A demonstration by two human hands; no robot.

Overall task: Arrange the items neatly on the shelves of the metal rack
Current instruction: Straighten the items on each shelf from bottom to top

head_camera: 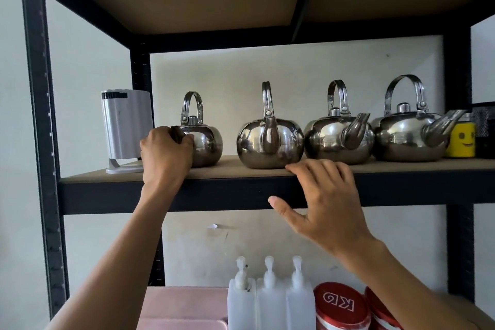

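Progress seems far along: four round shiny steel kettles [270, 142] line the black metal rack's [40, 88] brown shelf [401, 166], the left hand [166, 150] with fingers clamped round the leftmost kettle's [207, 143] spout, likely to turn it, the right hand [324, 201] with fingers spread loosely on the shelf edge.

— What's at the far side?
— A pale wall [88, 48], with a whiter panel [294, 67] set against it toward the right.
— Any marks?
— A small dark speck [387, 55] high on the right of the panel, and lower down a torn white scrap [213, 226] (material unclear) among grey scuffs [227, 235].
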